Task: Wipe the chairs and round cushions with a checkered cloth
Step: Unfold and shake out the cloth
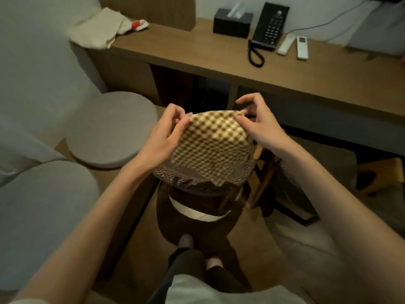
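Dim room, bench [197, 53] behind. Fingers [183, 123] of left hand [162, 139] and right hand [263, 128] pinch cloth [212, 148] by its top corners, spread over the chair [238, 182]. Looks early: cloth being readied, chair and both cushions [109, 128] at left yet to wipe.

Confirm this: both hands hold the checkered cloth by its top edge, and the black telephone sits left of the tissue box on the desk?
No: the head view shows the black telephone right of the tissue box. The left hand and right hand do hold the checkered cloth.
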The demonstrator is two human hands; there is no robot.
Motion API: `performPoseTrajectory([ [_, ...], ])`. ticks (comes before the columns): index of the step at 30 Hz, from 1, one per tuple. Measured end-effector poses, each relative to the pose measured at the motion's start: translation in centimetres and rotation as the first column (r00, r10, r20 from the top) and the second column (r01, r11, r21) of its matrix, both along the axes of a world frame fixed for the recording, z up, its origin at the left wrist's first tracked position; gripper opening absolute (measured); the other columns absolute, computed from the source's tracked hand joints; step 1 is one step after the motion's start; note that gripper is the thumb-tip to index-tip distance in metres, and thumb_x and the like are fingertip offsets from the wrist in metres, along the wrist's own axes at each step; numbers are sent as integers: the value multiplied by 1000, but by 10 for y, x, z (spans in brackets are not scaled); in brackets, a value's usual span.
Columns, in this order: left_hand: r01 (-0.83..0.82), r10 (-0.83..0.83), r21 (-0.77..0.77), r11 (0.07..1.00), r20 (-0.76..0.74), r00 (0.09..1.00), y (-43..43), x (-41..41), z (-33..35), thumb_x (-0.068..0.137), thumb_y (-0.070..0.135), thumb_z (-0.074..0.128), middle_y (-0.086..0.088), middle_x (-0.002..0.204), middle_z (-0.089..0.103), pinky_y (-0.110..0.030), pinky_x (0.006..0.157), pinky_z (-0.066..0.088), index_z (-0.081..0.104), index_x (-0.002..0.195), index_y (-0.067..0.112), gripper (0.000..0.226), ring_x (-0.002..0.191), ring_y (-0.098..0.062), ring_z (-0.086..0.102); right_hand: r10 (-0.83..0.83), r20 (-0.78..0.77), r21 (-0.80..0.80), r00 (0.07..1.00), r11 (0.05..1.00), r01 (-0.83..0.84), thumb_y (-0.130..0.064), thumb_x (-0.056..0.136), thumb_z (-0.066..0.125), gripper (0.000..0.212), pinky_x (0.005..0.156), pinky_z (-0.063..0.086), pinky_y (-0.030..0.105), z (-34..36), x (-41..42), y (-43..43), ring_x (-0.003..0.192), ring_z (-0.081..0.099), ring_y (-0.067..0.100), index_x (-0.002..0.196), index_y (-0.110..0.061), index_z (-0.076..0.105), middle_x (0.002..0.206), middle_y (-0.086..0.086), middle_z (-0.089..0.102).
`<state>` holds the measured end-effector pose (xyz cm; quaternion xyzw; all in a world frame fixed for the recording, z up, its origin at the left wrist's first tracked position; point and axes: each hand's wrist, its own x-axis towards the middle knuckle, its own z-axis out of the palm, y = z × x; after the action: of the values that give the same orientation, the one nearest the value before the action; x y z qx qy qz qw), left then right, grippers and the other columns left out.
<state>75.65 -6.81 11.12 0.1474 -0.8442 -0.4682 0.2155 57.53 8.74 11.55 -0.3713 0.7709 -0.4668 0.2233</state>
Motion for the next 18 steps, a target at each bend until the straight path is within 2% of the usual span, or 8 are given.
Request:
performPoseTrajectory([
  [2,33,-31,-71,997,29,999,6,-24,-1,100,19,41,6,76,45,-16,60,35,43,95,10,11,65,1,44,-91,-9,-12,996,996,91,-18,92,58,28,81,48,29,-7,-18,11,93,60,16,119,-23,49,99,7,61],
  [4,36,-34,-81,996,27,999,10,-50,-4,100,20,41,2,73,44,-20,58,34,43,95,12,9,62,-3,43,-136,-6,36,991,990,136,-25,93,58,28,76,45,24,-15,-33,22,89,60,9,120,-24,51,95,-1,63],
  [7,31,-30,-39,999,29,999,12,-90,-9,100,18,41,6,64,40,-17,52,32,42,94,13,8,52,-3,40,-215,-46,217,976,951,220,-47,93,50,42,86,37,27,-33,-53,42,102,46,8,129,-26,45,105,-12,56],
  [9,48,-47,-12,999,37,998,14,-114,-11,101,20,39,6,60,37,-18,48,29,41,94,13,10,48,-4,36,-358,-36,273,933,895,354,-56,91,46,50,91,32,29,-47,-60,57,110,37,11,128,-22,43,113,-8,50],
  [11,95,-96,33,995,33,995,16,-135,-12,102,21,38,2,61,38,-23,47,28,41,96,14,10,49,-7,35,-499,249,294,830,856,426,-58,93,39,57,91,40,32,-57,-64,68,109,49,16,130,-15,39,114,0,55],
  [13,151,-152,53,987,32,988,21,-153,-11,102,22,36,-6,71,41,-32,52,31,39,98,14,9,57,-16,38,-493,579,333,649,870,364,-58,95,29,65,99,43,38,-70,-63,76,115,56,27,139,-9,33,117,10,60],
  [14,175,-178,63,983,39,983,24,-161,-11,102,22,36,-9,76,41,-33,55,32,39,98,15,9,61,-19,38,-462,683,332,566,886,323,-59,96,26,67,102,41,39,-76,-63,79,118,54,30,141,-9,31,123,15,60],
  [18,251,-263,211,945,28,964,34,-189,-10,102,22,35,-5,77,42,-29,55,35,37,98,16,8,64,-16,41,-378,856,280,351,912,301,-58,96,28,66,110,35,38,-101,-65,72,130,44,30,145,-14,29,141,21,45],
])
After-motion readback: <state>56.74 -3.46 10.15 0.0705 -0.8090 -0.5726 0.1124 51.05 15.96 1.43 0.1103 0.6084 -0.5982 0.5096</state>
